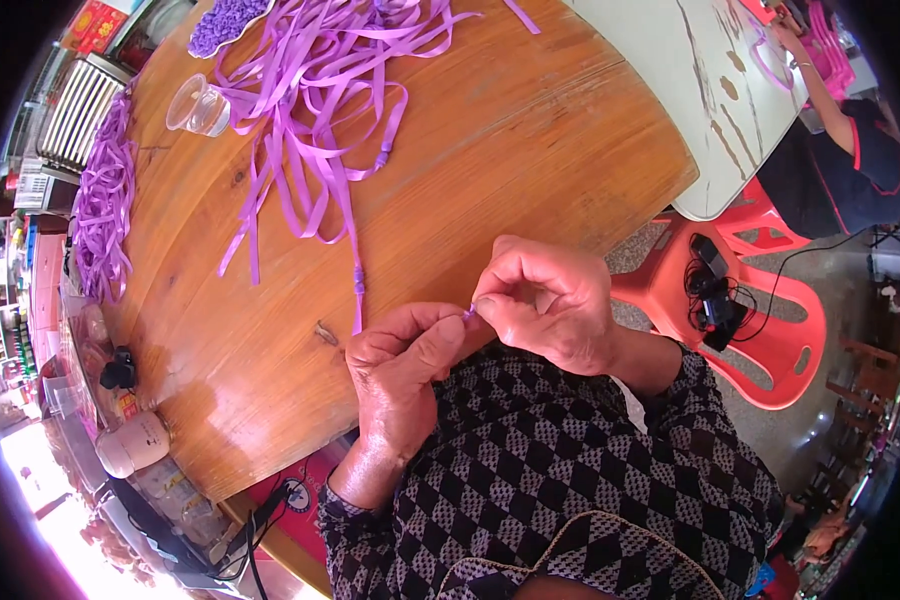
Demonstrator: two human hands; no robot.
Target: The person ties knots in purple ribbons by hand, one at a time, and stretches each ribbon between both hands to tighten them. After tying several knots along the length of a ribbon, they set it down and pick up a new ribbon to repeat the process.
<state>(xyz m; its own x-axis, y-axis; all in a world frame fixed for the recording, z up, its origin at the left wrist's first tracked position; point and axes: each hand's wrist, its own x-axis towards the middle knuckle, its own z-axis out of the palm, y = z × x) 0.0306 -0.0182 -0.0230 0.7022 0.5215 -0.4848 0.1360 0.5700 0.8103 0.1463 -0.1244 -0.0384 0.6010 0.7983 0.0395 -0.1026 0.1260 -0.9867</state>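
Note:
My left hand (406, 362) and my right hand (550, 308) meet above the near edge of the wooden table, close to my body. Thumb and forefinger of each are pinched together on a small purple piece (469, 314). Most of it is hidden by my fingertips, so its exact kind does not show. Beyond my left hand, a purple ribbon (355, 240) trails toward me from a loose heap of purple ribbons (305, 75). Small darker purple pieces sit along some of these ribbons.
At the far left, a clear plastic cup (202, 108) leans near a dish of small purple pieces (225, 28). More ribbons (103, 205) hang over the table's left edge. A pinkish jar (133, 444) stands nearby. To the right, a red chair (660, 283) holds black cables; a person (840, 160) works at a white table (695, 80).

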